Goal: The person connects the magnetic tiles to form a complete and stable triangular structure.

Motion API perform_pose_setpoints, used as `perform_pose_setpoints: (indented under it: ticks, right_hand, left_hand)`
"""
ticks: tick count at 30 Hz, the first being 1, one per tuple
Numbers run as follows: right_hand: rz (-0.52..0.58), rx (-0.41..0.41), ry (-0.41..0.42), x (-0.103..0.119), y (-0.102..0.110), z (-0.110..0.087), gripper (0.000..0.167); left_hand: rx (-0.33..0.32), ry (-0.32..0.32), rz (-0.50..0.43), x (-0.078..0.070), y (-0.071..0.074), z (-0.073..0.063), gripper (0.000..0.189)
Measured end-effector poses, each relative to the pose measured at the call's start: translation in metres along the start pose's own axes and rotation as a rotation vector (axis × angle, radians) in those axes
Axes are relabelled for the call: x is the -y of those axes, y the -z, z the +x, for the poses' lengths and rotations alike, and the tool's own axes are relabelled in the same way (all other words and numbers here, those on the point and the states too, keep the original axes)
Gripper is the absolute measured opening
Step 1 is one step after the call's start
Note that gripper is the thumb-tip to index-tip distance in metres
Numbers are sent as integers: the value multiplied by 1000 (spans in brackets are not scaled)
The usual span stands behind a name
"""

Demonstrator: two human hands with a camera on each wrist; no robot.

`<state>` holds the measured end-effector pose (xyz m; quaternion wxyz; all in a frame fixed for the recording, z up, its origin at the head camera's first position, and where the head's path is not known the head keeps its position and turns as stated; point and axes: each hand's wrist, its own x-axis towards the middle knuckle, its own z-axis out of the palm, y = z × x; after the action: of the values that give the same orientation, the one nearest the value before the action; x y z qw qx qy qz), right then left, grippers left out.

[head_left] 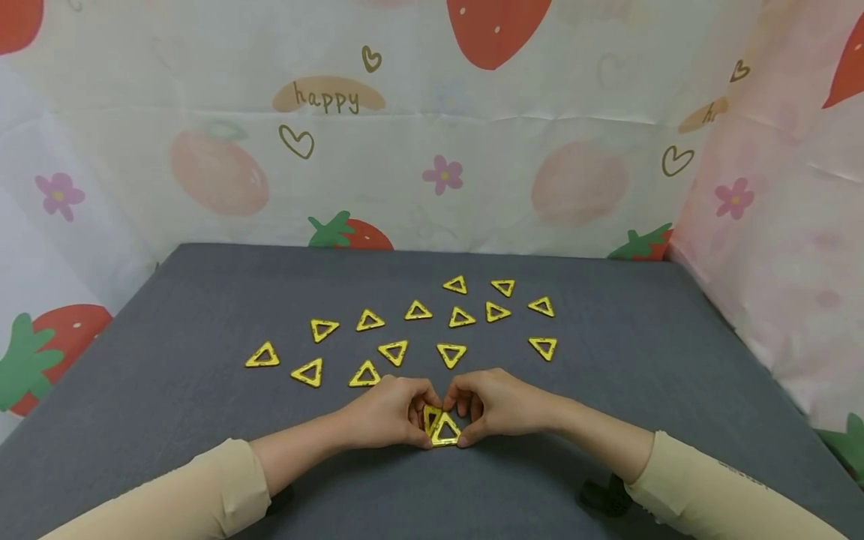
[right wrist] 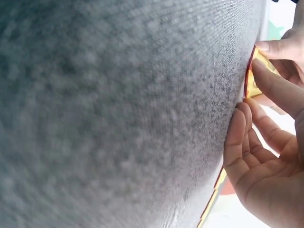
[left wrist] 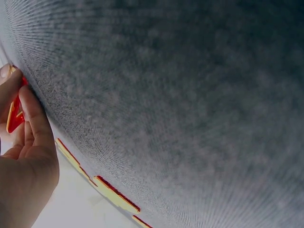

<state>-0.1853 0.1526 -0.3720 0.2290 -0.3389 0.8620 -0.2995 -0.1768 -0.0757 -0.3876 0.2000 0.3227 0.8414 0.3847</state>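
Close to me in the head view, two yellow triangle frame tiles meet edge to edge between my hands, standing tilted up from the table. My left hand (head_left: pixel 390 412) pinches the left-hand tile (head_left: pixel 428 417), thumb low at its near corner. My right hand (head_left: pixel 506 409) pinches the front tile (head_left: pixel 445 442), with a finger at the top point and the thumb at the lower right corner. In the left wrist view a red-edged tile (left wrist: pixel 15 116) shows between the left fingers. Fingers of both hands meet around the yellow tile (right wrist: pixel 251 85) in the right wrist view.
Several more yellow triangle tiles lie flat and scattered beyond my hands, the nearest tile (head_left: pixel 365 381) just past the left hand. They rest on a dark grey cloth-covered table (head_left: pixel 169 322). A printed curtain (head_left: pixel 418 135) stands behind the table and along its sides.
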Motion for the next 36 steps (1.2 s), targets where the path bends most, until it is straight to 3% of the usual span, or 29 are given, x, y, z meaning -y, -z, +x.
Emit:
perform_pose_setpoints:
  ticks: [9, 18, 30, 36]
  right_hand:
    - [22, -6, -11, -5, 9, -1, 37]
    - [-33, -134, -31, -26, 38, -8, 34]
    - [-71, -319, -171, -56, 85, -22, 40]
    - [-51, -344, -227, -74, 99, -29, 44]
  left_hand:
    - [0, -10, 14, 1, 0, 0, 39]
    - [-6, 0, 35, 0, 0, 0, 39]
    - [-2, 0, 35, 2, -1, 0, 40]
    - [-1, -11, 25, 3, 0, 0, 40]
